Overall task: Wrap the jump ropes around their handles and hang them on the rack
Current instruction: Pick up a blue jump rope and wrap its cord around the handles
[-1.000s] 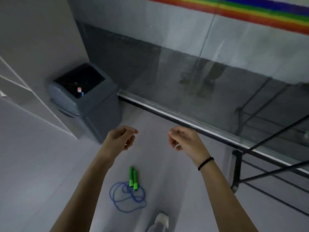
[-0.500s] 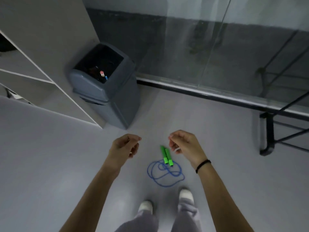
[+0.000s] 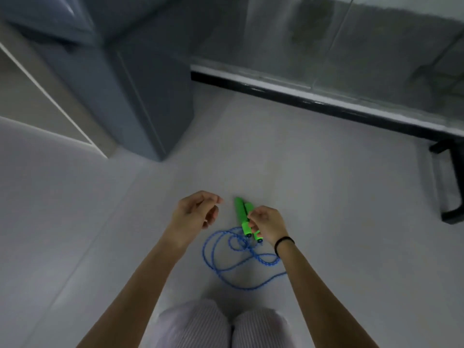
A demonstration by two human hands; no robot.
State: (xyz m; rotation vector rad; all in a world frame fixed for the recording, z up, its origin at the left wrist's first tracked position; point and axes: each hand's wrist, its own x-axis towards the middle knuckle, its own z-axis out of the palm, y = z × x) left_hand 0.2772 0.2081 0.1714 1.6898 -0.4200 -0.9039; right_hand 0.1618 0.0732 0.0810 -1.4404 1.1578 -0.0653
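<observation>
A jump rope lies on the pale floor in front of my knees. Its two green handles point(image 3: 240, 212) lie side by side, and the blue rope point(image 3: 213, 262) is loosely coiled just below them. My right hand point(image 3: 270, 227) is down on the handles' lower ends, its fingertips curled onto them and covering part of the right handle. To the left of the handles, my left hand point(image 3: 193, 214) hovers with loosely curled fingers and holds nothing.
A grey waste bin point(image 3: 140, 96) stands at the upper left beside a white wall. A glass wall with a black base rail point(image 3: 326, 101) runs across the back. The black metal foot of a rack point(image 3: 452, 197) stands at the right edge. My knees point(image 3: 195, 322) fill the bottom.
I have crouched down, so the rope now looks much closer. My right hand has dropped onto the green handles. My left hand has come down beside them.
</observation>
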